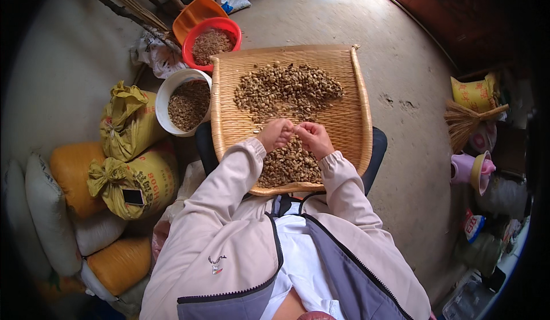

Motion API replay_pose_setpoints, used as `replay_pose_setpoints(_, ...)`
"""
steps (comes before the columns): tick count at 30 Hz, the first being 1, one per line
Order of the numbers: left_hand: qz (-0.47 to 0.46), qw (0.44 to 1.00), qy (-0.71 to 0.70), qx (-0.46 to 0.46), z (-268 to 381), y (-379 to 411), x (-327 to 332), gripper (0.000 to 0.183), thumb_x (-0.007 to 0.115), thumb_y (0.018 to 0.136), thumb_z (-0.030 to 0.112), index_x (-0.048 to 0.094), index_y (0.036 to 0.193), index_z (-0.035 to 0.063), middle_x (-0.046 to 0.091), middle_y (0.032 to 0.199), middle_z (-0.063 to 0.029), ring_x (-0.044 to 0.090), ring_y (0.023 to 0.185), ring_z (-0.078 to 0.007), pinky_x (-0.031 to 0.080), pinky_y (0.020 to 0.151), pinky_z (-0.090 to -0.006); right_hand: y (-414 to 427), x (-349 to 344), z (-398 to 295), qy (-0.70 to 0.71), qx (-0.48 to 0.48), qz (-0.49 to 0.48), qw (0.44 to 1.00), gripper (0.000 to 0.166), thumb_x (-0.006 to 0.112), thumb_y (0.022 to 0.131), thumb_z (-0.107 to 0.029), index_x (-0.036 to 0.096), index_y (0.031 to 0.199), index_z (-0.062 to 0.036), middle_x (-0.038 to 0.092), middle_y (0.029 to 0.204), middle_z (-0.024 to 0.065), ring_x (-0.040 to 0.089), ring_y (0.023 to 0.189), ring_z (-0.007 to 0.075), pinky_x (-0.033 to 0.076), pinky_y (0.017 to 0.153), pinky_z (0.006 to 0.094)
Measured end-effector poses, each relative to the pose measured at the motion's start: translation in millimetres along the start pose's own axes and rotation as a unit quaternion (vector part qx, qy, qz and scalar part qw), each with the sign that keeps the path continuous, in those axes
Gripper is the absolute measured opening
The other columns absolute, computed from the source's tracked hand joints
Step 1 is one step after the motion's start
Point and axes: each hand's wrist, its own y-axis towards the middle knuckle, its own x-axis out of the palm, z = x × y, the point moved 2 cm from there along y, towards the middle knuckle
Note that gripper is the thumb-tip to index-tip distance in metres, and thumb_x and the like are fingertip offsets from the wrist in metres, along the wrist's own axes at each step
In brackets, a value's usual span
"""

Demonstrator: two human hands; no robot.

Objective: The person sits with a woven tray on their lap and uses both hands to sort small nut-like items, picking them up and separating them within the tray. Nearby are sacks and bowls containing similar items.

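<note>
A woven winnowing basket [352, 127] rests on the person's lap, with raised rims at its sides and near end. Over it, my left hand [276, 135] is curled, its thumb and fingertips meeting those of my right hand [316, 139]. The two hands appear to pinch a small piece between them, mostly hidden by the fingers. Beyond the hands spreads a wide heap of small brown dried pieces [288, 86], perhaps bulbs or roots. A second heap of such pieces [290, 165] lies under my wrists, against the near rim.
Left of the basket stand a white bucket [162, 105] of brown pieces and a red basin [187, 47] of stringy bits. An orange dustpan [189, 17] leans behind them. Stuffed yellow sacks [157, 182] crowd the left, one bearing a phone [133, 197]. A straw hand broom [462, 120] is at right.
</note>
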Motion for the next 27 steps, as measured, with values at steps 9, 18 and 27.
replay_pose_setpoints(9, -0.154, 0.943, -0.293, 0.027, -52.9, 13.5, 4.8, 0.03, 0.037, 0.099, 0.025, 0.059, 0.091, 0.0067, 0.062, 0.078, -0.0019, 0.06, 0.068, -0.0137, 0.055, 0.064, -0.0301, -26.4, 22.6, -9.0, -0.081, -0.149, 0.034, 0.985, 0.024, 0.056, 0.097, -0.023, 0.063, 0.087, -0.0022, 0.058, 0.067, -0.0004, 0.048, 0.052, 0.0076, 0.037, 0.045, 0.0227)
replay_pose_setpoints(18, -0.18, 0.919, -0.253, 0.243, -34.1, -34.2, 49.8, 0.036, 0.041, 0.099, 0.027, 0.047, 0.122, 0.0005, 0.055, 0.113, -0.0096, 0.054, 0.106, -0.0203, 0.046, 0.096, -0.0323, -76.4, 104.8, -63.8, -0.39, -0.54, 0.128, 0.735, 0.003, 0.06, 0.071, -0.009, 0.063, 0.072, -0.0082, 0.068, 0.08, 0.0075, 0.066, 0.08, 0.0244, 0.048, 0.07, 0.0367)
replay_pose_setpoints(27, -0.058, 0.891, -0.383, 0.235, 6.0, -232.2, -6.9, 0.03, 0.042, 0.102, 0.017, 0.037, 0.073, 0.0112, 0.031, 0.067, 0.003, 0.03, 0.054, -0.0081, 0.028, 0.048, -0.0221, -22.6, -0.7, -45.6, -0.057, -0.302, 0.177, 0.935, 0.025, 0.045, 0.101, -0.017, 0.059, 0.108, 0.0017, 0.067, 0.086, 0.0083, 0.062, 0.067, 0.0119, 0.053, 0.059, 0.024)
